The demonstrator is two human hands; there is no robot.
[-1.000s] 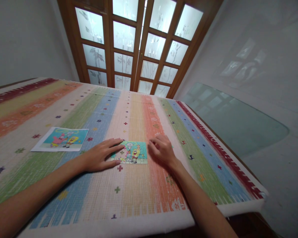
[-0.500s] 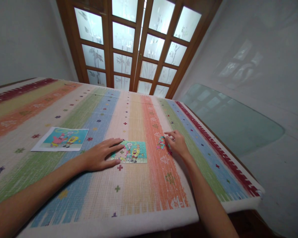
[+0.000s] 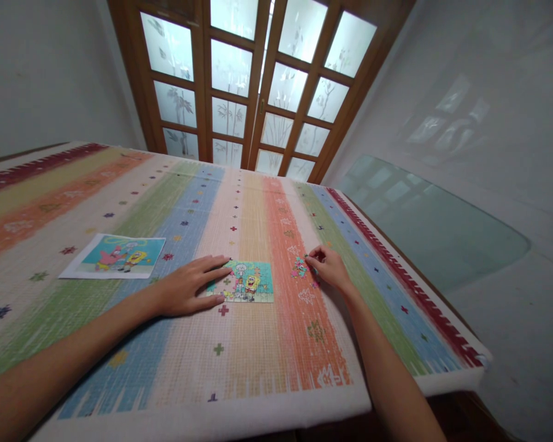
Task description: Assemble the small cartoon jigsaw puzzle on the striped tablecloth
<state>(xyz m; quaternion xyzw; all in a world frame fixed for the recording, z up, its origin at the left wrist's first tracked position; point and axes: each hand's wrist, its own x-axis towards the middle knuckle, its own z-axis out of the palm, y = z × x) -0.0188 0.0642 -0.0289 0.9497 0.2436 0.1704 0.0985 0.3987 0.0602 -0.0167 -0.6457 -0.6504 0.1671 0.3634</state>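
Striped cloth in green, blue, cream and orange covered the surface (image 3: 258, 368) on which I saw both hands at work. My left hand (image 3: 184, 288) lay flat, palm down, its fingers (image 3: 214, 264) spread wide and resting on the left edge of the small assembled puzzle (image 3: 251, 281), a teal cartoon picture near the middle of the cloth. My right hand (image 3: 329, 269) sat just beside the puzzle at its 3 o'clock, on the orange stripe, with the fingers (image 3: 314, 258) drawn narrow over a little heap of loose puzzle pieces (image 3: 299, 267); I could not tell whether a piece was pinched between them. The heap lay between the puzzle's right edge and the right hand, touching neither the puzzle nor the cloth's border. At the puzzle's 9 o'clock, well apart from it and beyond the left hand, a printed reference picture (image 3: 115, 256) with a white margin lay flat on the green and cream stripes. At 12 o'clock, past the far edge of the surface, stood wooden doors (image 3: 258, 80) with frosted panes.
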